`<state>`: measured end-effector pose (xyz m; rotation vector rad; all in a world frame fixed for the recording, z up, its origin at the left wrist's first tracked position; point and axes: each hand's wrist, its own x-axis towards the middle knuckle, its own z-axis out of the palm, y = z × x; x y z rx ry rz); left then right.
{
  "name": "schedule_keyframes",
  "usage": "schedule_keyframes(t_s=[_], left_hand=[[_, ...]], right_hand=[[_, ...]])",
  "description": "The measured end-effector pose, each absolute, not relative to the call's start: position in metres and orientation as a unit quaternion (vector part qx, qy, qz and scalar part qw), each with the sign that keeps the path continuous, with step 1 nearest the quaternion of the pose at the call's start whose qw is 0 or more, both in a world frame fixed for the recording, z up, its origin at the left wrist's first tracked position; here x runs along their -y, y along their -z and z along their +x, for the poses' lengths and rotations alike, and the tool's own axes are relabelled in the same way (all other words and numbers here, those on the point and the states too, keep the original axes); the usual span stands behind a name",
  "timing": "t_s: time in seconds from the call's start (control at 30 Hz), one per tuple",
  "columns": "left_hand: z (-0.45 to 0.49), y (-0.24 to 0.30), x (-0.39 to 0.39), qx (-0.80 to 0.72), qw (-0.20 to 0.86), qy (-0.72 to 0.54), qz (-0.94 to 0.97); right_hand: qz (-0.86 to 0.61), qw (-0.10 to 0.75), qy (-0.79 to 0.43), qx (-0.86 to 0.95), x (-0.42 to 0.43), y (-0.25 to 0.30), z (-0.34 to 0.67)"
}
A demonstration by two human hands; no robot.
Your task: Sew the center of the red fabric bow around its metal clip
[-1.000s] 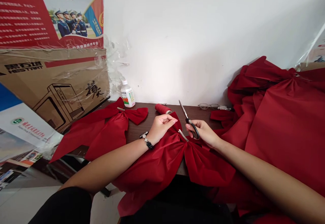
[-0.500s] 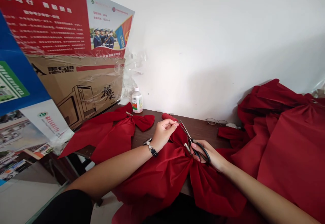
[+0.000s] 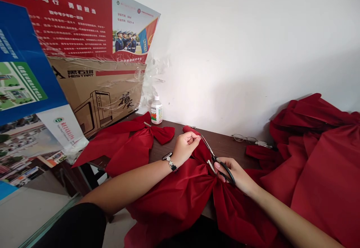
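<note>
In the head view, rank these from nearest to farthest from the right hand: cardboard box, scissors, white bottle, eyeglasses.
1. Scissors: held in the right hand.
2. Eyeglasses: beyond the hand, at the back.
3. White bottle: to the left, at the back.
4. Cardboard box: farther left, past the bottle.

Brown table (image 3: 225, 143), left bow (image 3: 135, 143), white bottle (image 3: 156, 112) behind it, middle bow (image 3: 180, 188) over the front edge, eyeglasses (image 3: 238, 138), red cloth (image 3: 317, 165) heaped right
</note>
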<state>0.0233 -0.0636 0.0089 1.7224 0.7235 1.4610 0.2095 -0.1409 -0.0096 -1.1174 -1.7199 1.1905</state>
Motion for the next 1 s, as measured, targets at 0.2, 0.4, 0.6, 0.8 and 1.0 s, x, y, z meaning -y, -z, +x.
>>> schedule_keyframes(t_s=[0.2,0.4,0.6,0.8,1.0], left_hand=[[0.0239,-0.0108,0.065,-0.302,0.368,-0.567,0.672],[0.0231,-0.0095,0.0643,-0.303,0.356,-0.573,0.673],[0.0223,-0.0097,0.0621,-0.306,0.343,-0.573,0.679],[0.0217,-0.0106,0.061,-0.305,0.334,-0.568,0.687],[0.0213,-0.0099,0.06,-0.301,0.343,-0.571,0.683]], right_hand=[[-0.45,0.374,-0.453,0.672,0.1418,0.0096,0.209],[-0.465,0.375,-0.452,0.663,0.1413,0.0063,0.2058],[-0.448,0.39,-0.463,0.657,0.1413,0.0068,0.2056],[-0.445,0.397,-0.467,0.653,0.142,0.0031,0.2036],[-0.445,0.399,-0.471,0.649,0.1419,0.002,0.2014]])
